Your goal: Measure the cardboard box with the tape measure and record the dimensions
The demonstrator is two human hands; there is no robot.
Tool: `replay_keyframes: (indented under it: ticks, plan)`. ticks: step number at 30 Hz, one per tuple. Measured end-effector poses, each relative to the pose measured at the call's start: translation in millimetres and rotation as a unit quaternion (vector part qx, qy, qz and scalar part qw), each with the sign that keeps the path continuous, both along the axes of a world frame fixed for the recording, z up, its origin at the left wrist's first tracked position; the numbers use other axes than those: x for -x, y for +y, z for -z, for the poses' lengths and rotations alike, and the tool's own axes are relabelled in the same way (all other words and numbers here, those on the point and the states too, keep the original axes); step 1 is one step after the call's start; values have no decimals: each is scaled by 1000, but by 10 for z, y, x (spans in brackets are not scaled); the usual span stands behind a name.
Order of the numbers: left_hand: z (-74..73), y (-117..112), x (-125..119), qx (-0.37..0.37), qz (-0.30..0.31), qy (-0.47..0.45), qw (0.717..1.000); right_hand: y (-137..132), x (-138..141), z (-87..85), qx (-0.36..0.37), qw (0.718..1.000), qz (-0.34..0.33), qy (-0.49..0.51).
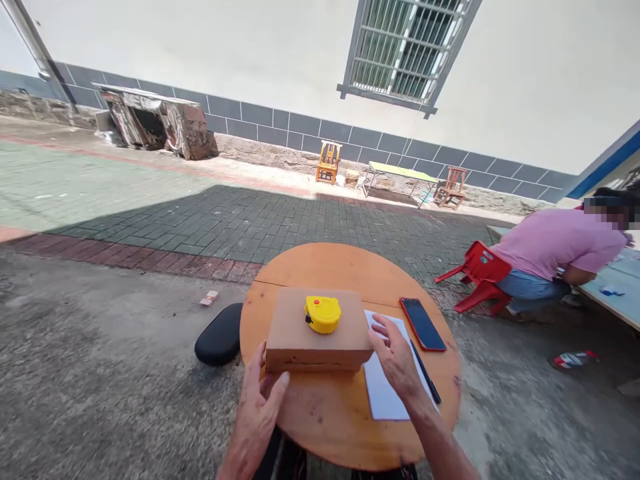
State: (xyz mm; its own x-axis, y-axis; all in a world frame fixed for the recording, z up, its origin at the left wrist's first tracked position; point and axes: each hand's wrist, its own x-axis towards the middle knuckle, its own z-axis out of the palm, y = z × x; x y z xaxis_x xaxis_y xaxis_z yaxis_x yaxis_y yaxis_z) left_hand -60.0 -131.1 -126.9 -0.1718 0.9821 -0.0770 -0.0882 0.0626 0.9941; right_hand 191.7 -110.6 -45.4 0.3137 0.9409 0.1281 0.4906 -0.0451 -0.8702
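Note:
A brown cardboard box [310, 363] lies on a round wooden table [320, 417]. On its lid rests a yellow tape measure [324, 316] with a red button. My left hand [263, 397] is at the box's near left corner, fingers along its side and thumb apart in front. At the right edge is my right hand [393, 353], its fingers spread and curved beside the box. I cannot tell how firmly either hand touches it. Partly under my right hand are white paper sheets [387, 400], with a black pen [426, 373] across their right side.
A red-edged phone [423, 324] lies at the table's right. A black stool seat [219, 335] stands left of the table. Rightward, a person in a pink shirt [560, 243] sits on a red chair [483, 273] at another table [613, 287]. A bottle [573, 360] lies on the ground.

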Motion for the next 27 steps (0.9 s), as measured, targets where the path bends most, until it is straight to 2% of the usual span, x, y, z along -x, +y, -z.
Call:
replay_keyframes:
  ticks: [2,4,6,9,12,14,16,17,19,22,24,27]
  plan:
    - [-69,57,-27,36,20,-4,999,-81,120,105,4,998,-33,57]
    - [-142,158,-4,42,7,18,999,-82,279,155,-22,996,-37,76]
    - [-196,313,51,16,-17,42,999,-18,397,174,-44,993,-60,91]
    - [-203,526,148,-34,-23,60,997,61,348,187,-63,994,-82,27]
    - [-124,483,199,-37,-69,95,992,-38,-67,205,-46,997,-29,-56]
    - [-45,261,148,-42,-115,165,979,-201,-492,223,-15,996,21,-87]
    - [34,-52,-9,-95,-111,261,954,-384,-916,255,33,989,65,-128]
    - [70,-211,-128,-142,-67,304,940,-464,-1091,281,58,983,81,-152]
    - [128,-473,-421,-239,62,349,904,-577,-1327,355,104,969,102,-199]
    - [167,-645,-888,-328,218,404,825,-616,-1409,495,147,949,114,-255]
    - [163,-633,-1145,-343,272,435,787,-592,-1377,569,158,940,115,-281]
    - [154,-540,-1400,-342,293,474,757,-580,-1370,610,167,933,119,-296]
